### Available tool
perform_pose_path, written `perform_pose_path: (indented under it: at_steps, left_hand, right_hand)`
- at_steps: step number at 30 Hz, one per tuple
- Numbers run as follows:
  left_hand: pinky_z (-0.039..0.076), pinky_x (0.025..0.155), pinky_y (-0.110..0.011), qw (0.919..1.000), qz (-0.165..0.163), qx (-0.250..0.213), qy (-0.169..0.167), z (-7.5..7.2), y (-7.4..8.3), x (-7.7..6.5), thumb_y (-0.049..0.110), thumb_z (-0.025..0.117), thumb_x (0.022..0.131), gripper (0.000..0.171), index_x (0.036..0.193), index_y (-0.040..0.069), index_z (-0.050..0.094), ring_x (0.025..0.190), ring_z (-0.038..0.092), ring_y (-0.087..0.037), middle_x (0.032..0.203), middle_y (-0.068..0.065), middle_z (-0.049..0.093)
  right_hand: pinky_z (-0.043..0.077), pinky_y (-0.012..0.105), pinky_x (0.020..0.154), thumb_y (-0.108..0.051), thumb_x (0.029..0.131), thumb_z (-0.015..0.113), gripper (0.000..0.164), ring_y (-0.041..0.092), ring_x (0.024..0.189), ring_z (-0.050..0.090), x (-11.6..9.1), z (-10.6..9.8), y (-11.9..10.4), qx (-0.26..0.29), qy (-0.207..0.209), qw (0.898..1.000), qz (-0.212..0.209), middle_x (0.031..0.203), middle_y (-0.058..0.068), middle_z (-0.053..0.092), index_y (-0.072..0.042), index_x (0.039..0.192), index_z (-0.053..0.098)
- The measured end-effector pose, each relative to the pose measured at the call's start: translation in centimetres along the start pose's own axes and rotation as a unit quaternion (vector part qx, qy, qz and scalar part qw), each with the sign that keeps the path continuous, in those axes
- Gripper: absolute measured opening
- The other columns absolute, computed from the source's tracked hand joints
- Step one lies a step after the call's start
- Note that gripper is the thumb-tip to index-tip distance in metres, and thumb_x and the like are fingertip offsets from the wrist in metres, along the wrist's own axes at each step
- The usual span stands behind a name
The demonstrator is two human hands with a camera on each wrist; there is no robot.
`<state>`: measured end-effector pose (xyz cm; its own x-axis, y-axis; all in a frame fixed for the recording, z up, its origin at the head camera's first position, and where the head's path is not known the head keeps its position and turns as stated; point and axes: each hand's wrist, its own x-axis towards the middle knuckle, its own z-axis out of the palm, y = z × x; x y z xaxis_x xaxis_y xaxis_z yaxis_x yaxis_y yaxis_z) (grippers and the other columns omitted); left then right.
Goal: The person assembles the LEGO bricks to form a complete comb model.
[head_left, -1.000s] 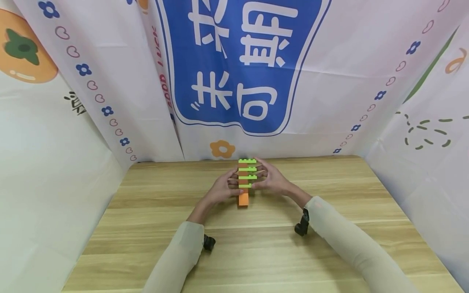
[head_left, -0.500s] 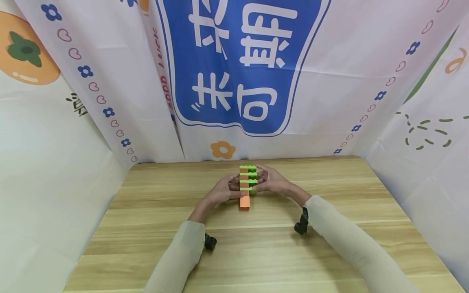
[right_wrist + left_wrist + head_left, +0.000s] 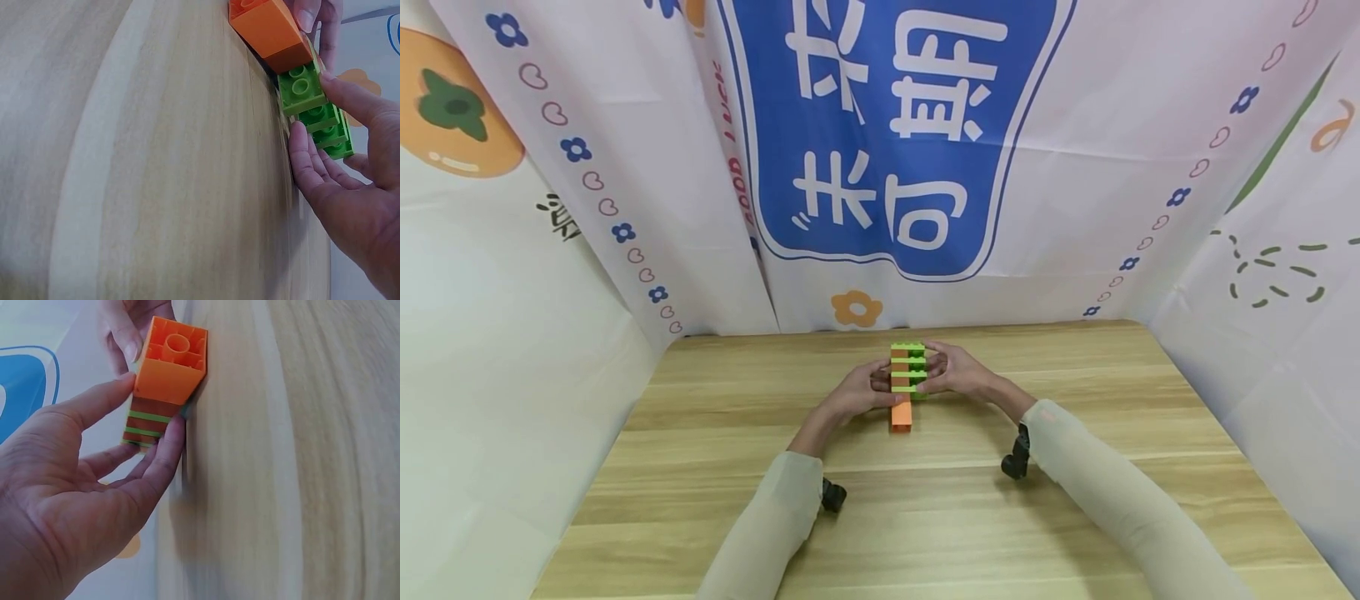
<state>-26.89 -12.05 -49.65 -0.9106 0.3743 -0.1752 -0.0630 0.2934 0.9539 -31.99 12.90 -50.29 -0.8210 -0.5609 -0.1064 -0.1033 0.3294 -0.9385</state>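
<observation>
A stack of toy building blocks (image 3: 901,411) is held between both hands near the table's back. Its near end is an orange block (image 3: 161,382) with the hollow underside facing the person. Beyond it, brown blocks (image 3: 155,407) alternate with thin green blocks (image 3: 302,91) that jut out to the right. My left hand (image 3: 856,392) grips the stack from the left, thumb on the orange block. From the right, my right hand (image 3: 958,372) holds the green blocks between thumb and fingers. Whether the stack touches the table cannot be told.
The wood-grain table (image 3: 880,517) spreads out in front of the person. A printed white cloth (image 3: 1045,225) with a blue sign hangs right behind the table's back edge, and more cloth stands at both sides. Small black devices (image 3: 1017,454) sit at both wrists.
Both hands have brought the stack slightly toward the person and tilted it. More of the green blocks' right side and the orange block's hollow end shows. Both grips stay the same.
</observation>
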Motion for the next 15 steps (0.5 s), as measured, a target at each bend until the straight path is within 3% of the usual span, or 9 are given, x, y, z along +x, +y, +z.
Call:
perform_pose_path:
  at_steps: [8,15]
  left_hand:
    - [0.056,0.099,-0.041,0.9998,0.002,0.017,0.006,0.04,0.23,0.05,0.001,0.081,0.092,0.072,0.156,0.005,0.048,0.115,0.065,-0.029,0.13,-0.019,0.065]
    - [0.058,0.093,-0.037,0.9997,0.011,0.02,0.001,0.08,0.13,0.07,0.001,0.08,0.093,0.066,0.152,0.001,0.051,0.11,0.065,-0.027,0.126,-0.019,0.066]
  right_hand:
    - [0.059,0.036,0.094,-0.01,0.089,0.086,0.098,0.03,0.112,0.067,0.09,-0.14,-0.37,-0.016,-0.004,1.0,0.002,0.135,0.026,0.063,0.001,0.165,0.025]
    - [0.059,0.038,0.095,-0.008,0.088,0.086,0.097,0.032,0.113,0.067,0.14,-0.18,-0.79,-0.037,0.0,0.999,0.009,0.135,0.027,0.062,0.004,0.164,0.026]
